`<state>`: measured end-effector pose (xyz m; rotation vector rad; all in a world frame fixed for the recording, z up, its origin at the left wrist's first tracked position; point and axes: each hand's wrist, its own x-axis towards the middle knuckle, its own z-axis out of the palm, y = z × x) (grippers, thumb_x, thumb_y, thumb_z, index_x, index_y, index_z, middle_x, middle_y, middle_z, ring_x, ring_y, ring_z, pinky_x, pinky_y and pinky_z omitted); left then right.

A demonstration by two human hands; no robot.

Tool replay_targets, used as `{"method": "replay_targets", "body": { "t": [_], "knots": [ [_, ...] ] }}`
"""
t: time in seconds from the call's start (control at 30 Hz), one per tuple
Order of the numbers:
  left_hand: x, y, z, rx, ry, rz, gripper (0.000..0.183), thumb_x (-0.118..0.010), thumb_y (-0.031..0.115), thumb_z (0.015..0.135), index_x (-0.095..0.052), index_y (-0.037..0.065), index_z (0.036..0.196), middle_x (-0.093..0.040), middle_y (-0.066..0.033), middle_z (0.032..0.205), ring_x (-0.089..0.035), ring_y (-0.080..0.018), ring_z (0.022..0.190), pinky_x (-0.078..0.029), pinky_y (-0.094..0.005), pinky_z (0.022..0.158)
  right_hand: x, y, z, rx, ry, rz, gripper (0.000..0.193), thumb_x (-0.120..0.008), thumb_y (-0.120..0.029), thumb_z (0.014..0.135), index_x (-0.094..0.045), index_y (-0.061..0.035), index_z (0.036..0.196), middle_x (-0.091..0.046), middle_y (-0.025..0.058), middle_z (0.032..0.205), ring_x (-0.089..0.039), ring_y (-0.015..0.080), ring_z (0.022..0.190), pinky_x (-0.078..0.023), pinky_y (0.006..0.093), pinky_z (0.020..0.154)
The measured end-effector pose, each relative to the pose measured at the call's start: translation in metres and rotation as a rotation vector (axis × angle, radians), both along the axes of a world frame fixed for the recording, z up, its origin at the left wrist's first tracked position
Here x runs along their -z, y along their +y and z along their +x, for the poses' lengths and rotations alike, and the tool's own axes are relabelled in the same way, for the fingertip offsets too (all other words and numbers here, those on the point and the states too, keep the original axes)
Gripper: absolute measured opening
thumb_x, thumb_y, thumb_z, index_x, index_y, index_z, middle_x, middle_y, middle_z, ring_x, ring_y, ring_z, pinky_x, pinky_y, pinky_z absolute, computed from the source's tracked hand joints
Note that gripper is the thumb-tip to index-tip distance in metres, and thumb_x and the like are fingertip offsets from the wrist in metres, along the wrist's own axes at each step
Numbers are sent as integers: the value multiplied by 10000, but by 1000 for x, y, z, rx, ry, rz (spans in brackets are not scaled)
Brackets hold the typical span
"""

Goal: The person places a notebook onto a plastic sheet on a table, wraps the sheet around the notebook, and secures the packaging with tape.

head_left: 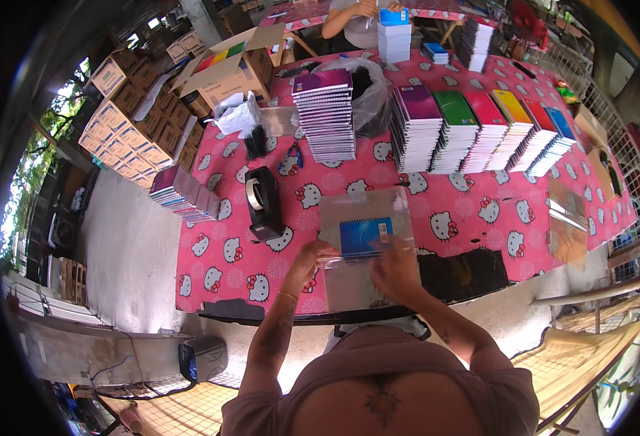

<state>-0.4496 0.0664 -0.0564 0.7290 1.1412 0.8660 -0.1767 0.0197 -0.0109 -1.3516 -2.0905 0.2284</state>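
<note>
A blue spiral notebook (360, 238) lies on a greyish board (345, 291) at the table's near edge, its coil toward me. Clear plastic film (405, 225) spreads around the notebook. At the notebook's lower left corner, my left hand (309, 263) is closed, its fingers pinching the film's edge. Over the lower right corner is my right hand (396, 272), smeared by motion, so its fingers cannot be made out. A black tape dispenser (264, 203) stands to the left of the board.
Spiral notebook stacks line the back: purple (325, 120), another purple (416, 131), green (454, 134) and several other colours. Small stacks (183, 195) sit at the left edge. Pliers (291, 160) lie behind the dispenser. Cartons (127, 138) rise leftward. A co-worker (360, 25) handles notebooks opposite.
</note>
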Motion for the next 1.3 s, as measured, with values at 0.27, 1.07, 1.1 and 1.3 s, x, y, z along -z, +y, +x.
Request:
{"method": "replay_targets", "body": {
  "t": [0.27, 1.07, 1.1, 1.3],
  "knots": [
    [-28, 71, 24, -57, 823, 711, 192, -631, 168, 909, -683, 1, 989, -715, -160, 963, -716, -258, 874, -562, -362, 757, 13, -3, -31, -80, -182, -16, 574, -682, -339, 872, -528, -111, 1377, -461, 122, 1437, -415, 299, 1353, -304, 577, 1104],
    [-75, 80, 81, 411, 1097, 1217, 114, -664, 116, 797, -675, 87, 907, -678, -100, 889, -678, -322, 878, -531, -428, 790, 13, 2, -28, -89, -195, 50, 534, -689, -226, 816, -565, -112, 1323, -498, 117, 1380, -462, 306, 1296, -340, 583, 1063],
    [-71, 66, 83, 293, 1109, 1376, 91, -662, 114, 798, -678, 90, 884, -675, -101, 901, -677, -319, 891, -537, -422, 777, 13, 2, -29, -83, -197, 41, 532, -686, -226, 816, -566, -109, 1321, -498, 123, 1381, -457, 316, 1302, -340, 590, 1062],
    [-40, 14, 105, 186, 1198, 1142, 86, -650, 115, 793, -676, 109, 875, -652, -99, 884, -670, -320, 878, -557, -409, 720, 41, 4, -32, -89, -291, 120, 588, -708, -236, 816, -529, -82, 1355, -463, 160, 1425, -405, 377, 1377, -299, 651, 1090]
  ]
}}
